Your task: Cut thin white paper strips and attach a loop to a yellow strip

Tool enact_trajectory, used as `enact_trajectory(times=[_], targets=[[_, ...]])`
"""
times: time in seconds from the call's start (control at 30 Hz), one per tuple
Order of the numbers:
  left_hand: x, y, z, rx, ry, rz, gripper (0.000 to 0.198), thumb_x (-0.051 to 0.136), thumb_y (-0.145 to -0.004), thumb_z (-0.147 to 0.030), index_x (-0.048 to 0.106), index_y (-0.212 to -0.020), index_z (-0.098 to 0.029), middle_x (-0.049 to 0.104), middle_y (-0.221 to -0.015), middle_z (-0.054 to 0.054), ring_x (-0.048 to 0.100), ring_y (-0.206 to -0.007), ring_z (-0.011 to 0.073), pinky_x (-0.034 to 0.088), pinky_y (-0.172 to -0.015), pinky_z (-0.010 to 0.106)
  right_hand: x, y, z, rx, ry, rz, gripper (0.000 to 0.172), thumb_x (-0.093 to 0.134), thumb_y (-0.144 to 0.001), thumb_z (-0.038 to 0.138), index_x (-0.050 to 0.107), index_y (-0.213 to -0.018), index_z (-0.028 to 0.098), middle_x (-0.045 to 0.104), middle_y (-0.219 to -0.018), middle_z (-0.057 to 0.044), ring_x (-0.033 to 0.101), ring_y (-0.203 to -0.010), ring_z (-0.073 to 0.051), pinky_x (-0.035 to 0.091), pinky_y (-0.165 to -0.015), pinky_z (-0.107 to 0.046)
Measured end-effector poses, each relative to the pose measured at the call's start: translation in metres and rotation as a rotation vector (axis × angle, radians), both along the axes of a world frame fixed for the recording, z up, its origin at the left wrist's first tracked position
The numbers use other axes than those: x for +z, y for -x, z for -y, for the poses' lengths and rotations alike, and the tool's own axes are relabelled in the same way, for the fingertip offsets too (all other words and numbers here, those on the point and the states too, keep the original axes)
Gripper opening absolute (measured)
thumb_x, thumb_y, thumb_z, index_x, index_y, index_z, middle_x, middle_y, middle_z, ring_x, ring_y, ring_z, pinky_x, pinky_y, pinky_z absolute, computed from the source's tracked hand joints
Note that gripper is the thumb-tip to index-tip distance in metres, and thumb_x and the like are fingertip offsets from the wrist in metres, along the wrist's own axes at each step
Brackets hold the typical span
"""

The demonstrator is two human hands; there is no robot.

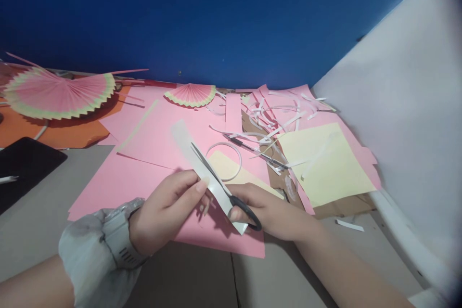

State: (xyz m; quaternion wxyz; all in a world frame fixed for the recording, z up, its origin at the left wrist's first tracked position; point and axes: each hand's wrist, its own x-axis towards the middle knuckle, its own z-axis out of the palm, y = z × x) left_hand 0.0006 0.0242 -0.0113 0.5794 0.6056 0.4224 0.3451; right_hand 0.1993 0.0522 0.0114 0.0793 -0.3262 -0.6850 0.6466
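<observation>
My left hand (173, 207) pinches a long white strip (183, 140) between thumb and fingers; it looks like paper or double-sided tape. The strip runs diagonally from upper left down to my right hand. Fingers of my right hand (260, 209) are wrapped round the black handle of a pair of scissors (218, 178). The blades point up and left, lying along the strip's right edge and almost together. Pink paper sheets (144, 187) lie beneath both hands. Part of the scissor handle is hidden by my right fingers.
A large pink-and-yellow pleated paper fan (61, 94) lies at left, a smaller fan (190, 95) at the back. White paper scraps (269, 118), a pen (252, 150) and a pale yellow sheet (328, 163) lie right. A black tablet-like object (29, 168) sits left. Walls bound the back and right.
</observation>
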Motion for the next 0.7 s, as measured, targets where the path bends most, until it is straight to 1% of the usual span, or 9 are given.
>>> enact_trajectory(times=[0.07,0.2,0.27,0.37,0.47,0.6,0.7], targets=[[0.0,0.0004,0.0001,0.034,-0.04,-0.009,0.034,0.033,-0.093,-0.035,0.05,-0.068,-0.017,0.053,-0.066,0.001,0.052,-0.065,0.0137,0.041,-0.065,0.027,0.0,0.0,-0.0002,-0.006,0.0,0.018,0.03,0.05,-0.086,0.045,0.054,-0.084,0.015,0.048,-0.07,0.003,0.043,-0.064,-0.01,0.034,-0.06,-0.021],[0.0009,0.0003,0.0012,0.259,-0.096,-0.044,0.033,0.032,-0.094,-0.035,0.046,-0.069,-0.018,0.05,-0.065,-0.002,0.049,-0.064,0.0118,0.039,-0.063,0.025,-0.0015,-0.0013,-0.0001,0.012,0.055,0.026,0.033,0.051,-0.085,0.048,0.049,-0.078,0.016,0.051,-0.069,0.002,0.045,-0.063,-0.01,0.035,-0.061,-0.021],[0.0015,0.0,0.0018,0.31,-0.106,-0.09,0.032,0.033,-0.094,-0.034,0.045,-0.069,-0.019,0.05,-0.065,-0.003,0.049,-0.063,0.0108,0.038,-0.062,0.024,-0.0021,-0.0018,0.0002,0.013,0.089,0.031,0.034,0.051,-0.084,0.049,0.049,-0.079,0.016,0.053,-0.071,0.002,0.047,-0.063,-0.011,0.036,-0.06,-0.021],[0.002,-0.0005,0.0022,0.293,-0.106,-0.126,0.033,0.032,-0.095,-0.033,0.045,-0.067,-0.019,0.05,-0.062,-0.004,0.048,-0.06,0.01,0.037,-0.061,0.023,-0.0018,-0.0022,0.0005,0.012,0.091,0.051,0.036,0.051,-0.084,0.052,0.051,-0.084,0.016,0.054,-0.071,0.001,0.048,-0.065,-0.012,0.038,-0.061,-0.022],[0.0022,-0.0011,0.0021,0.269,-0.105,-0.144,0.034,0.032,-0.095,-0.033,0.044,-0.066,-0.019,0.048,-0.06,-0.004,0.047,-0.057,0.0095,0.037,-0.058,0.023,-0.0005,-0.0024,0.0005,0.014,0.045,0.08,0.039,0.049,-0.084,0.054,0.053,-0.087,0.015,0.054,-0.072,0.001,0.048,-0.068,-0.013,0.038,-0.063,-0.023],[0.0018,-0.0017,0.0018,0.243,-0.096,-0.149,0.034,0.032,-0.094,-0.032,0.045,-0.065,-0.018,0.049,-0.06,-0.004,0.047,-0.058,0.0096,0.037,-0.059,0.022,0.0003,-0.0033,0.0007,0.028,-0.017,0.082,0.042,0.046,-0.084,0.056,0.054,-0.088,0.015,0.055,-0.08,-0.001,0.048,-0.074,-0.014,0.038,-0.069,-0.024],[0.0016,-0.0021,0.0013,0.202,-0.094,-0.136,0.035,0.033,-0.094,-0.032,0.045,-0.065,-0.018,0.05,-0.061,-0.003,0.048,-0.059,0.0102,0.038,-0.06,0.023,-0.0008,-0.005,0.0018,0.047,-0.061,0.086,0.047,0.042,-0.084,0.06,0.054,-0.089,0.015,0.054,-0.081,-0.001,0.048,-0.075,-0.014,0.038,-0.068,-0.024]])
